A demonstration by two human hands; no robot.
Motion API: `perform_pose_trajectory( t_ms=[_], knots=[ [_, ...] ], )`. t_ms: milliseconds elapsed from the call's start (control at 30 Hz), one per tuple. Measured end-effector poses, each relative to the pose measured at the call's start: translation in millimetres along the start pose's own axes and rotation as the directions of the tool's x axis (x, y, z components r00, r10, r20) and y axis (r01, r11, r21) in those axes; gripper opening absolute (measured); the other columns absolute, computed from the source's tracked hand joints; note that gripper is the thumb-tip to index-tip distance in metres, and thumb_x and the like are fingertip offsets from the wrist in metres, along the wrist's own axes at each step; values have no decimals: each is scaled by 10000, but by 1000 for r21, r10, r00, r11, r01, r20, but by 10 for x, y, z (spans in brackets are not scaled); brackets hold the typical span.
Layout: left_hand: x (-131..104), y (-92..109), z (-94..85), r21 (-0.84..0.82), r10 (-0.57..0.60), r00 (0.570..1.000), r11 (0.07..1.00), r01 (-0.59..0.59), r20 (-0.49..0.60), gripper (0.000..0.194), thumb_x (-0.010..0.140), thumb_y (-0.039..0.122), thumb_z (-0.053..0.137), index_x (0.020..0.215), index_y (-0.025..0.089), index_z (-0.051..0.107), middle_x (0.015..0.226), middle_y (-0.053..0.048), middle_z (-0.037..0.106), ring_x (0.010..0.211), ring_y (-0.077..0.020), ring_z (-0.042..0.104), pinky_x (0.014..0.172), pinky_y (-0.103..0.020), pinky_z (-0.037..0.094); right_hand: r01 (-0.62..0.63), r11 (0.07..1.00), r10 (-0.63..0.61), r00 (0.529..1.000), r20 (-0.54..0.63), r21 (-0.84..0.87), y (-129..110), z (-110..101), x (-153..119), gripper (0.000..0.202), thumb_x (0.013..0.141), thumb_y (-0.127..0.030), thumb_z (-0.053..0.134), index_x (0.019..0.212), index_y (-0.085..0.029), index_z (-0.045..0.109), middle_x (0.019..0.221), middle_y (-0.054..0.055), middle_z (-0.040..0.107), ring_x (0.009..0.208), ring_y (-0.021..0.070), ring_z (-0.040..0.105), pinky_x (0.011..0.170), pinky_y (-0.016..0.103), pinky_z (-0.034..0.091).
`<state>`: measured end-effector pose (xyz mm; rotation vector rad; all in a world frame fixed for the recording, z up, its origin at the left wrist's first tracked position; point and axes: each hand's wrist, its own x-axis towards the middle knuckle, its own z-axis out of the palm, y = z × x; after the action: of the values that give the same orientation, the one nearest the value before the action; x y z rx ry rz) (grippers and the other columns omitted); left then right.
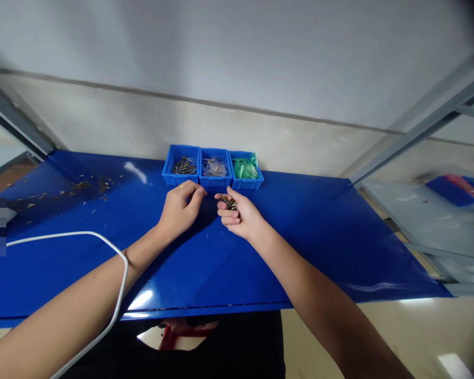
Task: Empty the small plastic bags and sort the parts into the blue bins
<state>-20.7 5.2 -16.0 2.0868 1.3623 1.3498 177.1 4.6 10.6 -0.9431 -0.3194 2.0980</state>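
Observation:
My right hand (pixel 240 213) is turned palm up, with its fingers curled around a small heap of screws (pixel 229 204), dark and brass-toned. Facing it is my left hand (pixel 181 208), thumb and fingertips drawn together in a pinch. Whether something small sits between those fingertips cannot be made out. Just beyond both hands, three blue bins stand side by side. Loose screws (pixel 184 167) lie in the left bin (pixel 166 169). Clear plastic bags (pixel 215 168) fill the middle bin (pixel 215 182), and green plastic packets (pixel 245 168) are in the right bin (pixel 248 184).
The bins rest on a blue-covered table (pixel 300 221) against a pale wall (pixel 229 123). Brown debris (pixel 89 185) is scattered at the left. A white cable (pixel 122 284) runs across my left forearm. Grey metal posts (pixel 414 131) rise on both sides.

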Motion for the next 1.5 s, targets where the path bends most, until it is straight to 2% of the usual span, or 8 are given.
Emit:
perform_pose_trajectory(
  t_ms=[200, 400, 533, 733, 1067, 1167, 1333, 1500],
  knots=[
    [0, 16, 2, -5, -34, 998, 999, 34, 61, 307, 1104, 301, 566, 891, 213, 769, 839, -52, 776, 779, -212, 708, 781, -351, 522, -2, 999, 4, 999, 49, -41, -7, 9, -41, 679, 1297, -474, 413, 707, -211, 622, 467, -110, 240, 405, 81, 98, 372, 194, 116],
    [0, 14, 12, -4, -69, 993, 998, 69, 92, 311, 1095, 318, 566, 876, 215, 761, 831, -55, 777, 772, -213, 695, 777, -353, 513, 1, 1000, -3, 998, 69, 22, -43, 36, -91, 764, 1264, -604, 371, 590, -269, 239, 470, -64, 217, 482, 116, 108, 417, 236, 173],
    [6, 12, 12, -2, -54, 996, 999, 54, 75, 311, 1085, 322, 576, 860, 215, 762, 812, -51, 775, 744, -207, 682, 759, -349, 510, -30, 999, 28, 997, 76, 31, -61, 63, -122, 714, 1274, -503, 356, 637, -273, 130, 475, -64, 192, 486, 109, 68, 410, 226, 126],
    [-5, -2, 15, -2, -73, 995, 997, 73, 75, 325, 1088, 343, 571, 862, 215, 766, 778, -40, 781, 706, -202, 691, 703, -337, 495, -57, 998, 57, 997, 57, -7, -41, 71, -107, 623, 1259, -319, 421, 672, -265, 220, 536, -100, 209, 461, 86, 55, 381, 183, 84],
    [-16, 37, 22, -24, -93, 988, 995, 97, 125, 313, 1082, 343, 571, 886, 206, 772, 687, -7, 742, 622, -178, 630, 652, -317, 466, 61, 998, -62, 996, -63, -12, 48, -24, 42, 518, 1260, -383, 557, 769, -252, 456, 599, -73, 389, 476, 90, 233, 387, 157, 157],
    [-13, 52, 19, -27, -93, 989, 995, 97, 112, 315, 1084, 344, 571, 875, 207, 763, 664, -5, 724, 626, -184, 632, 652, -316, 475, 87, 996, -88, 994, -58, -17, 44, -45, 60, 544, 1233, -429, 621, 750, -257, 438, 601, -60, 400, 492, 100, 231, 394, 168, 153],
    [-10, 48, 24, -23, -86, 991, 996, 89, 104, 296, 1077, 287, 579, 851, 201, 749, 663, -5, 711, 604, -168, 579, 638, -309, 448, 89, 994, -87, 996, 28, -63, -4, -38, 33, 742, 1166, -602, 706, 664, -265, 277, 566, -75, 270, 516, 101, 147, 418, 198, 92],
    [-31, 24, 40, -28, -24, 993, 999, 27, 113, 317, 1094, 290, 565, 839, 199, 731, 685, -8, 706, 599, -161, 557, 644, -314, 426, 78, 995, -74, 996, 52, -70, -75, 13, 19, 667, 1242, -428, 491, 647, -268, 234, 554, -66, 249, 518, 106, 123, 427, 199, 77]
  ],
)
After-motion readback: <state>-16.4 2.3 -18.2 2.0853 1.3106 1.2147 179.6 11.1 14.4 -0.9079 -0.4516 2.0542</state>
